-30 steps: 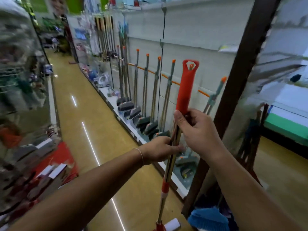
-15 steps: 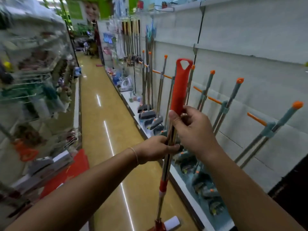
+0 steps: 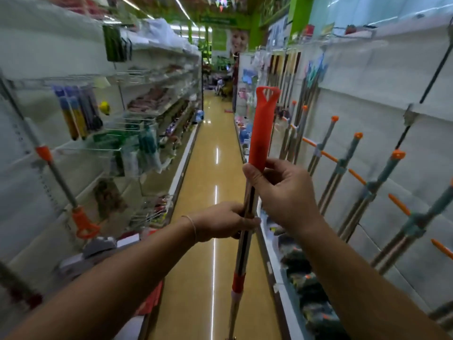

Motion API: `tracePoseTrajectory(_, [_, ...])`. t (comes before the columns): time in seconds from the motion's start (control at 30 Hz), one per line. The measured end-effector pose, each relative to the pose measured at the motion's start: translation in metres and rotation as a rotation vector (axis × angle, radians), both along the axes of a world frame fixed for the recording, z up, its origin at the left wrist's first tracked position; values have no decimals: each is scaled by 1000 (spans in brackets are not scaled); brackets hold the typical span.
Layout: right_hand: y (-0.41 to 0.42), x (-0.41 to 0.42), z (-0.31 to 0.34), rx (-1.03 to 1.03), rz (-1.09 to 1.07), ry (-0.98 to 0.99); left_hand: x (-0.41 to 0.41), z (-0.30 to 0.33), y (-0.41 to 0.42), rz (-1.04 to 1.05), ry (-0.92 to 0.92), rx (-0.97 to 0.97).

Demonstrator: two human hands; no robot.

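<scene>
Both hands hold a mop (image 3: pixel 245 224) upright over the aisle floor (image 3: pixel 210 153). The right hand (image 3: pixel 284 195) pinches the bottom of its red handle (image 3: pixel 261 133); just below, the left hand (image 3: pixel 225 222) curls round the metal pole. Right of the grip, more mops (image 3: pixel 348 190) lean against the wall shelf.

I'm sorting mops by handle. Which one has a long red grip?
The mop gripped by the left hand and right hand; the racked mops along the right wall carry only small orange end caps.
</scene>
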State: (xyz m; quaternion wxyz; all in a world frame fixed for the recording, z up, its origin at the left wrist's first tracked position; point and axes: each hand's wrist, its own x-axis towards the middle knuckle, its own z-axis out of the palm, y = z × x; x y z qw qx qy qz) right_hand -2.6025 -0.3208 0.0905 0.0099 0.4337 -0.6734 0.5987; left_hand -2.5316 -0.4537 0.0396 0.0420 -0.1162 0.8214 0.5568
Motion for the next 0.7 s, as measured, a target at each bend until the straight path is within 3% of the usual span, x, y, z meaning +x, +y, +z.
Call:
tracePoseTrajectory(0.27, [-105,-68,11,-9,181,60,-48,9,-92,175,28,-23])
tracePoseTrajectory(0.7, [-315,-153,18,-56,220,106,-124,28,-288,327,109,-134])
